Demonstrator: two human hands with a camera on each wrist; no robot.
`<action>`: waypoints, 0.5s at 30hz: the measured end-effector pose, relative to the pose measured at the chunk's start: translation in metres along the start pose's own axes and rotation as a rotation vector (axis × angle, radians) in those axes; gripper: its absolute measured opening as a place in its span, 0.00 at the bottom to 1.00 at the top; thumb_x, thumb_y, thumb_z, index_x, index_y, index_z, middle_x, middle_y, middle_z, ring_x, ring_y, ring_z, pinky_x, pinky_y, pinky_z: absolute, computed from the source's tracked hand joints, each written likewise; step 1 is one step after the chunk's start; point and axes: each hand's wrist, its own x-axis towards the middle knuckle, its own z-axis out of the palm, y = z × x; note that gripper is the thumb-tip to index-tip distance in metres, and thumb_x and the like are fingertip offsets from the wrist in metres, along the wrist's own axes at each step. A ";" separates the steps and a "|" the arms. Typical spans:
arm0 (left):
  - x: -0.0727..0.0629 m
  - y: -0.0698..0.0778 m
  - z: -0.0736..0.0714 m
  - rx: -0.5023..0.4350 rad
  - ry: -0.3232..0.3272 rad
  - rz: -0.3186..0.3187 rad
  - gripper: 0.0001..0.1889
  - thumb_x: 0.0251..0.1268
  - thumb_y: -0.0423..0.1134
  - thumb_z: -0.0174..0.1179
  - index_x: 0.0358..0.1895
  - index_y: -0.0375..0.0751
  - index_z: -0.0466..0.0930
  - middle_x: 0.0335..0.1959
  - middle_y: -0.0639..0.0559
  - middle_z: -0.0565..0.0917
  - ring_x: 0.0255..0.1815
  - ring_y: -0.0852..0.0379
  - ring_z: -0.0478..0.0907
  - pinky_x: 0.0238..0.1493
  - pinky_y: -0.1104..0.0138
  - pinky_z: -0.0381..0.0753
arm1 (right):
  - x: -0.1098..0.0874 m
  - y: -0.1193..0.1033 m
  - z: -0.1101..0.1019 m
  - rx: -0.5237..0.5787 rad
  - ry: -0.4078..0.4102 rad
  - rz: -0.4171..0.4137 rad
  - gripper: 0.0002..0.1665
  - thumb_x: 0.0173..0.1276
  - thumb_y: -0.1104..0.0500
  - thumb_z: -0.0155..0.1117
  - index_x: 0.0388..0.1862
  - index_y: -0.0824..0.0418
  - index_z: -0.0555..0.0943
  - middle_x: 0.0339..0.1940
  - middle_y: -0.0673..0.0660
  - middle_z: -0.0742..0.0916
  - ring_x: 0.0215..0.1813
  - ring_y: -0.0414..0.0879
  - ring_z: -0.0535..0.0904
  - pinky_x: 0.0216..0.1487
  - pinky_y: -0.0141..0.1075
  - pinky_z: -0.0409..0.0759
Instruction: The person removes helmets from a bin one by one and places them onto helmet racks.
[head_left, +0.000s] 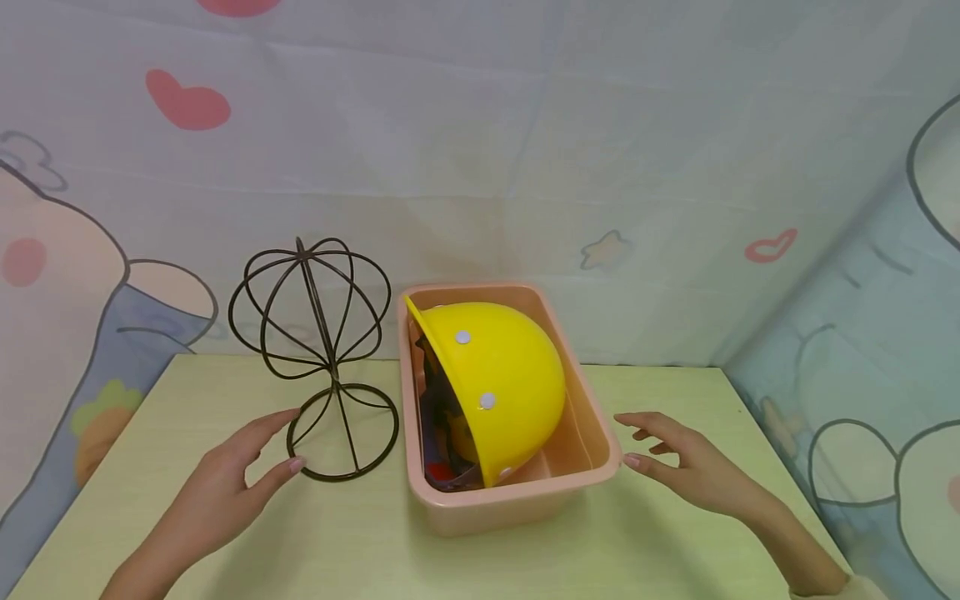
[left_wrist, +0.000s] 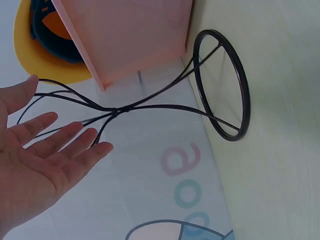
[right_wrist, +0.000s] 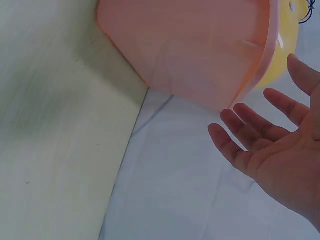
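Observation:
A yellow hard hat (head_left: pixel 517 383) lies on its side in a pink plastic basin (head_left: pixel 510 500), its hollow facing left. Dark straps and lining (head_left: pixel 442 417) show inside the hat. Left of the basin stands a black wire hat stand (head_left: pixel 333 367) with a round cage top and ring base. My left hand (head_left: pixel 225 483) is beside the ring base, thumb and fingers spread, holding nothing; the left wrist view shows its palm (left_wrist: pixel 45 170) facing up with loose fingers. Just off the basin's right rim is my right hand (head_left: pixel 697 467), fingers relaxed and nothing in them.
Everything stands on a pale wooden table (head_left: pixel 360 550). Behind it hangs a cloth backdrop (head_left: pixel 480 167) printed with hearts, stars and cartoon figures, which also closes off the right side (head_left: pixel 847 358).

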 end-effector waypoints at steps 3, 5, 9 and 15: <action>0.003 0.007 0.003 -0.019 0.012 0.028 0.28 0.57 0.37 0.63 0.62 0.37 0.67 0.57 0.41 0.73 0.56 0.41 0.70 0.46 0.49 0.75 | 0.003 -0.003 0.001 0.025 -0.017 -0.031 0.25 0.65 0.58 0.59 0.61 0.57 0.69 0.56 0.52 0.76 0.49 0.42 0.74 0.46 0.39 0.79; 0.006 0.013 0.005 -0.034 0.014 0.040 0.28 0.57 0.36 0.63 0.62 0.36 0.67 0.57 0.42 0.73 0.55 0.43 0.71 0.46 0.51 0.76 | 0.004 -0.005 0.001 0.033 -0.025 -0.059 0.25 0.65 0.59 0.59 0.61 0.57 0.69 0.56 0.52 0.77 0.48 0.42 0.75 0.45 0.39 0.79; 0.011 0.023 0.007 -0.068 0.007 0.042 0.27 0.58 0.36 0.62 0.61 0.36 0.67 0.57 0.44 0.74 0.52 0.47 0.73 0.42 0.56 0.79 | 0.007 -0.007 0.004 0.034 -0.032 -0.103 0.24 0.65 0.60 0.60 0.60 0.59 0.70 0.54 0.52 0.78 0.46 0.42 0.75 0.43 0.37 0.79; 0.018 0.037 0.011 -0.127 -0.048 0.013 0.26 0.60 0.38 0.61 0.61 0.39 0.67 0.55 0.44 0.75 0.52 0.47 0.74 0.42 0.57 0.79 | 0.008 -0.008 0.006 0.032 -0.036 -0.111 0.22 0.64 0.60 0.61 0.57 0.62 0.72 0.51 0.54 0.78 0.45 0.41 0.74 0.42 0.37 0.79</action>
